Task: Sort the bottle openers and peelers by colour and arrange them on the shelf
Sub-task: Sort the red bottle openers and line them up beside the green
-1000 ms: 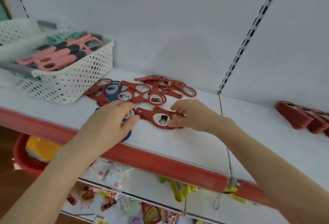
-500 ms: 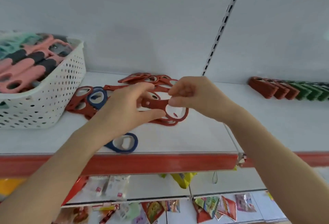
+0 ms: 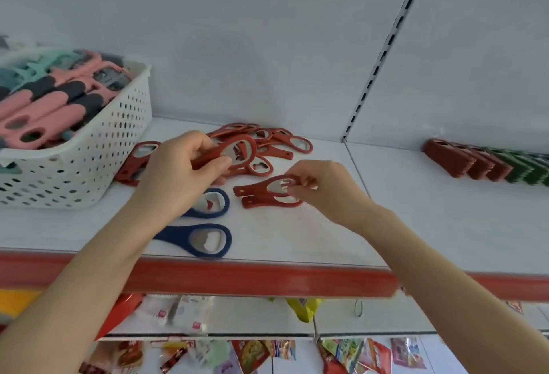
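My left hand (image 3: 178, 171) holds a red bottle opener (image 3: 234, 150) by its handle, lifted over a loose pile of red openers (image 3: 276, 143) on the white shelf (image 3: 297, 237). My right hand (image 3: 323, 186) pinches the ring of another red opener (image 3: 261, 189), which lies on a second red one (image 3: 267, 202). Two blue openers rest near the front edge: one (image 3: 205, 240) in plain view, one (image 3: 212, 204) partly under my left wrist. More red openers (image 3: 133, 165) sit beside the basket.
A white perforated basket (image 3: 98, 148) at the left holds pink, black and mint peelers. At the far right stands a row of red openers (image 3: 466, 162) followed by green ones (image 3: 525, 171). A red strip (image 3: 267, 281) edges the shelf; packaged goods hang below.
My left hand has taken a red opener and lifted it over the pile. My right hand moved down and right onto a pair of red openers lying on the shelf. A second blue opener shows.
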`<state>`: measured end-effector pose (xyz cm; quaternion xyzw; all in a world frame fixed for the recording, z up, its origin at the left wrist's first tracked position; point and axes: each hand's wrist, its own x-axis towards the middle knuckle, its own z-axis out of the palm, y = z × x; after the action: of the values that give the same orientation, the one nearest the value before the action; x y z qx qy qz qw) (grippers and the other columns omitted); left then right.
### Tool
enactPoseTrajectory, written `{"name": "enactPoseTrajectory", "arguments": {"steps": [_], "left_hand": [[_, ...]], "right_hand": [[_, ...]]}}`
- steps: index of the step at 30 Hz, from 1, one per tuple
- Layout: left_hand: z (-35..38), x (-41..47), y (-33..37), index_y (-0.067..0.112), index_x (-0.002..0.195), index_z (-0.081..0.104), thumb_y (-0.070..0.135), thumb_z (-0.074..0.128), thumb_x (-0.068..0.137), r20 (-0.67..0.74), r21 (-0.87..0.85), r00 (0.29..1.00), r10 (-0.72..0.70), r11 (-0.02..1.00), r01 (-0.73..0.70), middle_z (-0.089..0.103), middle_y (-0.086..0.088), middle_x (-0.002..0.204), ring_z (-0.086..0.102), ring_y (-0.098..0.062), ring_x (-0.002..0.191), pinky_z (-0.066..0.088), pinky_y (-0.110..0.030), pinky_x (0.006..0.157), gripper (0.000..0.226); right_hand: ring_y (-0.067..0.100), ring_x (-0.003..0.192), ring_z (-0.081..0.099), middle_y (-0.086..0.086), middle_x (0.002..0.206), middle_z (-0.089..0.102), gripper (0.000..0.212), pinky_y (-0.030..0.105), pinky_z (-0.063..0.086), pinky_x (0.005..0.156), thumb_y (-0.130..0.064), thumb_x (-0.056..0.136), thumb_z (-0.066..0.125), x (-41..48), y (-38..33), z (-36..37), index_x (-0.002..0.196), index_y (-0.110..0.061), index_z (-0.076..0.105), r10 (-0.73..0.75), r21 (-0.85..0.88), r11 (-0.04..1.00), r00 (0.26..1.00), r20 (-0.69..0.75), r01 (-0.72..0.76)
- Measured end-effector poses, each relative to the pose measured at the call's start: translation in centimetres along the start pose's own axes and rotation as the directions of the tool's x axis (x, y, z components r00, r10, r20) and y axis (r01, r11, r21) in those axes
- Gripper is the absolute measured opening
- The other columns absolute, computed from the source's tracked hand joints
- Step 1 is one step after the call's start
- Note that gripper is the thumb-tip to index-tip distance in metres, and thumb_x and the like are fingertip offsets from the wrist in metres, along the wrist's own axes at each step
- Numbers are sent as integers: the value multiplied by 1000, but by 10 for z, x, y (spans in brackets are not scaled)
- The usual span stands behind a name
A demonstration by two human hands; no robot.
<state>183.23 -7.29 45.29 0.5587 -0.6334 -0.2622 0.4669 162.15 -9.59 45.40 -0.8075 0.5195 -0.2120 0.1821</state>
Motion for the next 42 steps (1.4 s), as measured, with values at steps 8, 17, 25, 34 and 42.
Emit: {"name": "enactPoseTrajectory", "arguments": {"steps": [8, 17, 25, 34, 42], "left_hand": [[15, -7, 16, 15, 96, 64, 32, 55, 87, 279, -332, 893, -352, 838, 434, 71, 1, 78, 68, -11, 68, 55, -24, 59, 22], [26, -30, 25, 7, 102, 60, 8, 62, 82, 375, -345, 827, -420, 765, 545, 72, -14, 83, 64, -13, 58, 50, -20, 49, 20], [23, -31, 18, -2, 103, 59, -1, 42, 89, 192, -635, 853, -484, 602, 485, 72, -13, 82, 66, -12, 60, 51, -20, 47, 21], [7, -19, 10, 15, 98, 62, 20, 49, 93, 166, -600, 866, -472, 649, 468, 70, -14, 86, 67, -20, 71, 57, -40, 68, 15], [12, -16, 14, 2, 102, 62, 10, 53, 86, 403, -601, 825, -397, 564, 566, 71, -13, 78, 68, -15, 61, 54, -24, 49, 20]], "right_hand": [[2, 58, 60, -6, 68, 65, 14, 14, 49, 61, -9, 80, 70, 10, -12, -20, 82, -20, 61, -75, 357, 933, 994, 80, 42], [18, 67, 66, 9, 76, 70, 9, 27, 57, 67, -10, 86, 63, 18, -8, -5, 77, -11, 62, -25, 512, 859, 1000, 1, 21], [18, 107, 52, 1, 116, 60, 36, 22, 36, 85, -32, 86, 64, 11, 24, -8, 116, -13, 61, -57, -148, 983, 949, 309, 108], [4, 59, 62, -7, 65, 65, 20, 17, 52, 63, 6, 78, 67, 27, 10, -34, 77, -13, 63, -133, 554, 832, 956, 261, -35], [0, 64, 60, -12, 67, 64, 1, 16, 48, 65, -10, 84, 65, 71, -26, 2, 85, -11, 66, -109, 410, 906, 994, -7, 103]]}}
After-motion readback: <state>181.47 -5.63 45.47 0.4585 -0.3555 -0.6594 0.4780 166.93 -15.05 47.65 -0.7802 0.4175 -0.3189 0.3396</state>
